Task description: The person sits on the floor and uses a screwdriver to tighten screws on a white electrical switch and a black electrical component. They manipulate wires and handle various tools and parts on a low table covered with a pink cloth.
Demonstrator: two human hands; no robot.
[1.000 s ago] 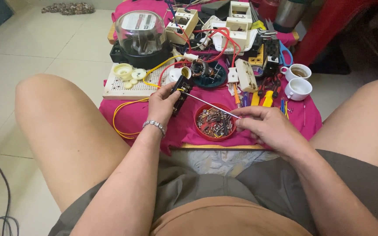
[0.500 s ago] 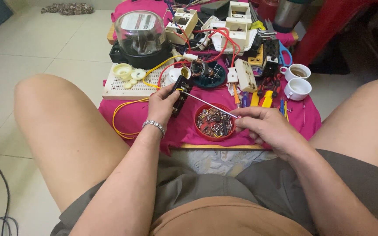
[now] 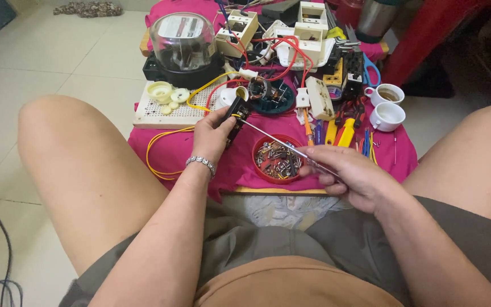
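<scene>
My left hand grips a small black electrical part with a yellow wire running from it, held over the pink cloth. My right hand holds a screwdriver by its clear handle. The thin metal shaft slants up and left, with its tip at the black part. Under the shaft sits a red round dish filled with several screws and small metal bits.
A white perforated board, a glass-domed meter, white switch boxes, red wires, pliers with yellow handles and two white cups crowd the low table. My bare knees flank it. Cables lie on the tiled floor at left.
</scene>
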